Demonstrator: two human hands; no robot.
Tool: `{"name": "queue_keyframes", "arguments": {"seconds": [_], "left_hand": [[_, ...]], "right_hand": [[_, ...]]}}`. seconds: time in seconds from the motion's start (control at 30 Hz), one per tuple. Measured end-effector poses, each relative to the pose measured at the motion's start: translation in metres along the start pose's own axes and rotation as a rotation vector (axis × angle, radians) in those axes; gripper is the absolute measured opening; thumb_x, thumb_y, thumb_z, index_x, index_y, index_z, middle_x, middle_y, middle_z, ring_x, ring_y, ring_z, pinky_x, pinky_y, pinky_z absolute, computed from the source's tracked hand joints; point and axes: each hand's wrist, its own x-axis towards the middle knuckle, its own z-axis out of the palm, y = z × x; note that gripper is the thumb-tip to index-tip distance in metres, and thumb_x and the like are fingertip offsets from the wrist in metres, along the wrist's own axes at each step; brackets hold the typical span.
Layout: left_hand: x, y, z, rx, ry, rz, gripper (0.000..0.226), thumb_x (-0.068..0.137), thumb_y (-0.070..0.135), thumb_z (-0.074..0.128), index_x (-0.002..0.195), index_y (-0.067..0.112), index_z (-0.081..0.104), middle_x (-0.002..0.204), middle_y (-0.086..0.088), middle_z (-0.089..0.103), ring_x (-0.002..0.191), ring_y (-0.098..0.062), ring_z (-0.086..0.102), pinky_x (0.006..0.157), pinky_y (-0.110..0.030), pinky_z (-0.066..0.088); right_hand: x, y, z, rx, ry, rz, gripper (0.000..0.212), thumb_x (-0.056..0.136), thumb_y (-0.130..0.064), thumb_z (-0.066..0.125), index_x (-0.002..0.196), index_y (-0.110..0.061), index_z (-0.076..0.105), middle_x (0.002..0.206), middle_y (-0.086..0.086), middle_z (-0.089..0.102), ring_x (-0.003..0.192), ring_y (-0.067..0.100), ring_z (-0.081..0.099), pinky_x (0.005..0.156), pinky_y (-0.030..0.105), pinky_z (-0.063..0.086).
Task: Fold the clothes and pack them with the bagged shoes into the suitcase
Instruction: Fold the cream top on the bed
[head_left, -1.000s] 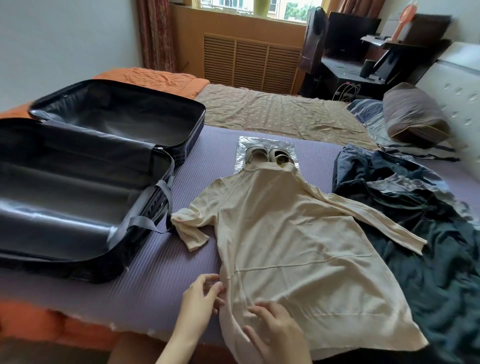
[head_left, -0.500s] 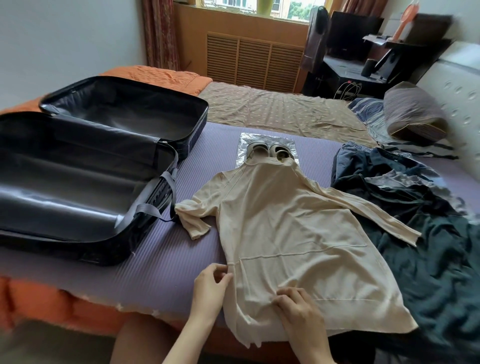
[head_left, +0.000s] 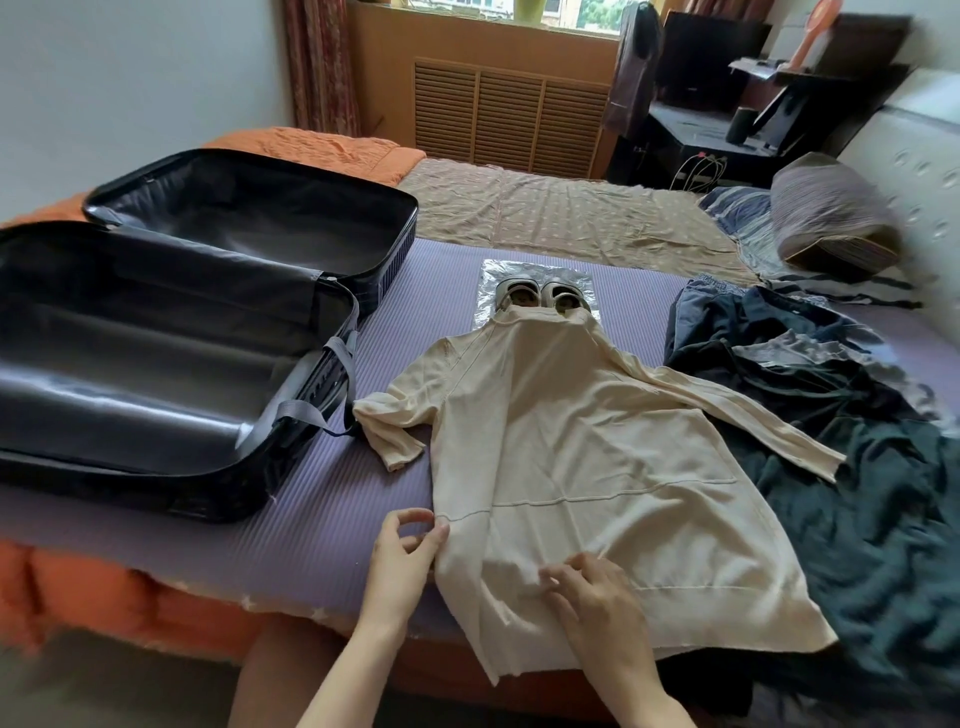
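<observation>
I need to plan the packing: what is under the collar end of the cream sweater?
The cream sweater overlaps the near part of the bagged shoes. The far ends of both shoes and the clear bag's far edge show; the rest is covered.

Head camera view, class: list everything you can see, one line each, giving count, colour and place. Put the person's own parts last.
Suitcase: one, black, open and empty, left on the bed.
Sweater: one, cream, spread flat in the middle, collar over the shoes.
Bagged shoes: one pair, grey, in clear plastic beyond the sweater.
Dark clothes: one heap, navy and dark green, right of the sweater.
Mat: one, purple, under everything.
Pillow: one, striped grey, far right.
Left hand: at the sweater's left edge.
Right hand: pressing the sweater near the hem.
</observation>
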Motion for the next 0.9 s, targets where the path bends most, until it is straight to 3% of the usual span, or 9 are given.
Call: {"name": "queue_keyframes", "arguments": {"seconds": [0.07, 0.17, 0.3, 0.4, 0.47, 0.57, 0.63, 0.77, 0.9], "left_hand": [[0.001, 0.000, -0.004, -0.012, 0.034, 0.028, 0.022, 0.084, 0.022, 0.070, 0.101, 0.018, 0.057, 0.089, -0.007, 0.070, 0.086, -0.017, 0.067, 0.069, -0.028, 0.053], [0.004, 0.005, -0.017, 0.006, 0.142, 0.089, 0.020, 0.081, 0.017, 0.072, 0.097, 0.012, 0.060, 0.085, -0.006, 0.069, 0.082, -0.015, 0.066, 0.065, -0.025, 0.050], [0.024, 0.015, -0.051, 0.157, 0.315, 0.214, 0.014, 0.081, 0.018, 0.073, 0.088, 0.013, 0.062, 0.080, -0.002, 0.067, 0.079, -0.019, 0.065, 0.069, -0.032, 0.050], [0.033, 0.025, -0.069, 0.267, 0.377, 0.286, 0.013, 0.082, 0.017, 0.072, 0.088, 0.011, 0.062, 0.074, 0.005, 0.063, 0.074, -0.014, 0.061, 0.063, -0.019, 0.042], [0.034, 0.025, -0.071, 0.336, 0.374, 0.300, 0.012, 0.083, 0.017, 0.071, 0.089, 0.011, 0.062, 0.074, 0.006, 0.062, 0.074, -0.015, 0.061, 0.062, -0.019, 0.042], [0.035, 0.014, -0.068, 0.419, 0.362, 0.305, 0.013, 0.084, 0.020, 0.070, 0.093, 0.015, 0.063, 0.080, 0.003, 0.067, 0.079, -0.018, 0.063, 0.069, -0.030, 0.047], [0.032, 0.008, -0.064, 0.459, 0.359, 0.310, 0.014, 0.085, 0.020, 0.069, 0.097, 0.017, 0.064, 0.083, 0.002, 0.068, 0.081, -0.018, 0.064, 0.071, -0.031, 0.047], [0.028, 0.003, -0.058, 0.464, 0.356, 0.319, 0.022, 0.088, 0.017, 0.064, 0.109, 0.013, 0.060, 0.090, -0.003, 0.068, 0.085, -0.021, 0.061, 0.072, -0.032, 0.044], [0.027, 0.002, -0.053, 0.607, 0.378, 0.396, 0.026, 0.086, 0.009, 0.065, 0.111, 0.009, 0.060, 0.104, -0.010, 0.063, 0.097, -0.030, 0.058, 0.082, -0.039, 0.044]], "right_hand": [[0.006, -0.001, 0.001, -0.036, 0.044, -0.061, 0.009, 0.070, -0.026, 0.075, 0.068, -0.027, 0.067, 0.068, -0.013, 0.056, 0.072, 0.006, 0.048, 0.070, 0.014, 0.038], [0.011, -0.008, 0.004, -0.023, 0.025, -0.061, 0.018, 0.078, -0.036, 0.053, 0.067, -0.027, 0.065, 0.067, -0.015, 0.054, 0.070, 0.005, 0.043, 0.071, 0.017, 0.034], [0.014, -0.036, 0.009, 0.081, 0.008, -0.049, 0.012, 0.078, -0.037, 0.058, 0.069, -0.030, 0.062, 0.066, -0.013, 0.051, 0.056, 0.005, 0.051, 0.060, 0.014, 0.031], [0.015, -0.062, 0.013, 0.136, -0.040, -0.073, 0.012, 0.080, -0.037, 0.054, 0.072, -0.031, 0.059, 0.067, -0.014, 0.051, 0.055, 0.004, 0.051, 0.051, 0.014, 0.034], [0.016, -0.070, 0.016, 0.123, -0.080, -0.074, 0.008, 0.076, -0.033, 0.066, 0.070, -0.031, 0.060, 0.067, -0.014, 0.050, 0.054, 0.003, 0.051, 0.047, 0.015, 0.037], [0.012, -0.060, 0.014, 0.117, -0.146, -0.040, 0.016, 0.068, -0.028, 0.079, 0.070, -0.031, 0.063, 0.068, -0.014, 0.050, 0.056, 0.002, 0.052, 0.047, 0.012, 0.035], [0.010, -0.043, 0.004, 0.158, -0.136, -0.013, 0.007, 0.075, -0.030, 0.072, 0.079, -0.030, 0.067, 0.079, -0.017, 0.053, 0.069, -0.001, 0.054, 0.056, 0.008, 0.037], [0.008, 0.002, -0.024, 0.086, -0.009, 0.209, 0.013, 0.082, -0.021, 0.073, 0.095, -0.020, 0.072, 0.098, -0.010, 0.060, 0.092, 0.008, 0.054, 0.077, 0.019, 0.043], [0.006, 0.048, -0.047, -0.061, 0.056, 0.548, 0.029, 0.080, -0.020, 0.074, 0.108, -0.013, 0.069, 0.106, 0.007, 0.063, 0.099, 0.026, 0.053, 0.084, 0.038, 0.045]]}}
